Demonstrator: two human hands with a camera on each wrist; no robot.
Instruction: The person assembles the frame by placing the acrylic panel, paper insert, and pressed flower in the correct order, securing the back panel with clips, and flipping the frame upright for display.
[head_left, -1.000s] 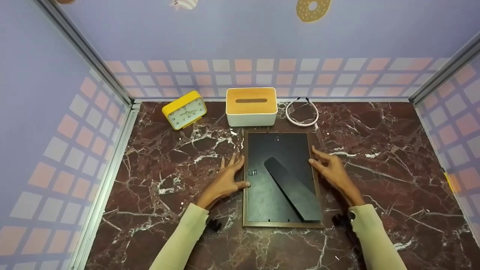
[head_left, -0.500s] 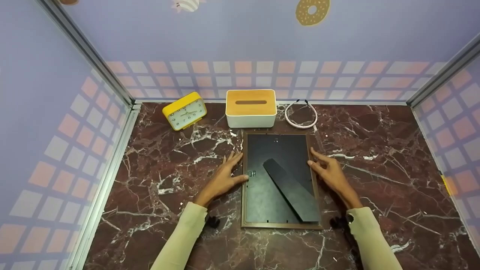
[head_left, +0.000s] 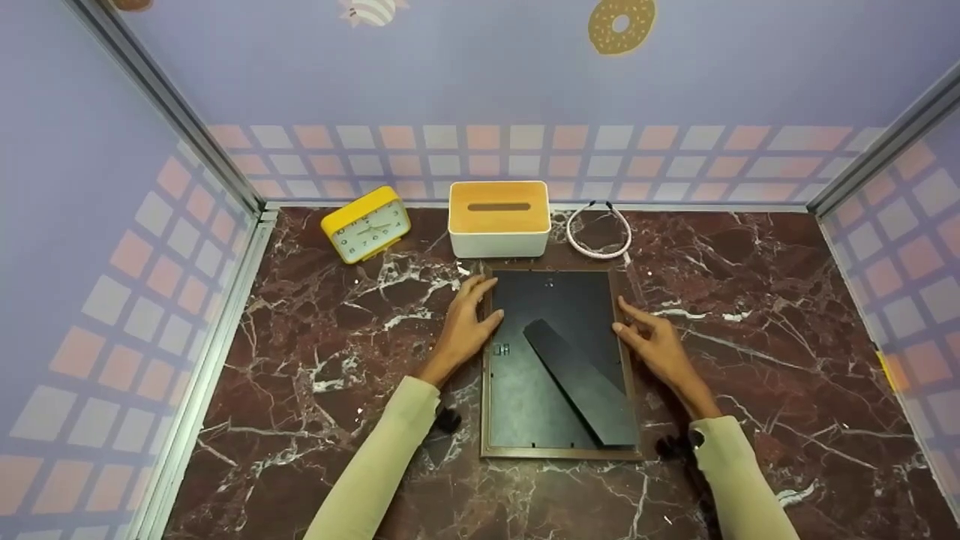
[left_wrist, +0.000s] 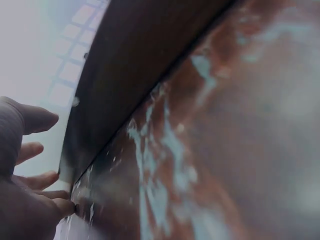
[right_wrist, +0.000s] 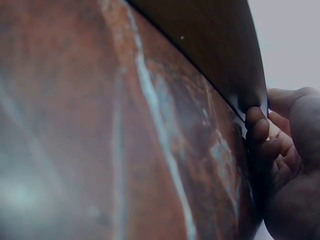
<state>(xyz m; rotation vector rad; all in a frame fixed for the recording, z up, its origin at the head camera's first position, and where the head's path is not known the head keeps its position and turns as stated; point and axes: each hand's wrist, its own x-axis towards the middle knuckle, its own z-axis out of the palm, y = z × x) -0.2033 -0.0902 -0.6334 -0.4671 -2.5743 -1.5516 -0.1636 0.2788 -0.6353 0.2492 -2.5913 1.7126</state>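
A brown-edged picture frame (head_left: 525, 405) lies face down on the marble-patterned table, its black back and slanted easel leg (head_left: 581, 390) uppermost. Along its upper left edge is my left hand (head_left: 466, 326), fingers lightly bent at the rim and thumb reaching over the backing. The left wrist view shows that hand (left_wrist: 30, 195) with thumb and fingers spread apart beside the frame's side (left_wrist: 130, 55). My right hand (head_left: 660, 346) pinches the right edge between thumb and fingers. In the right wrist view, bent fingertips of this hand (right_wrist: 295, 145) press the frame's side (right_wrist: 215, 50).
Behind the frame stands a white tissue box (head_left: 499, 244) with a wooden lid. A yellow alarm clock (head_left: 367, 225) leans to its left, and a pale headband (head_left: 598, 255) lies to its right. Walls enclose the back and both sides.
My left hand has slid away from me along the frame's left edge, toward its upper corner. The right hand keeps its place on the right edge; the frame appears unmoved.
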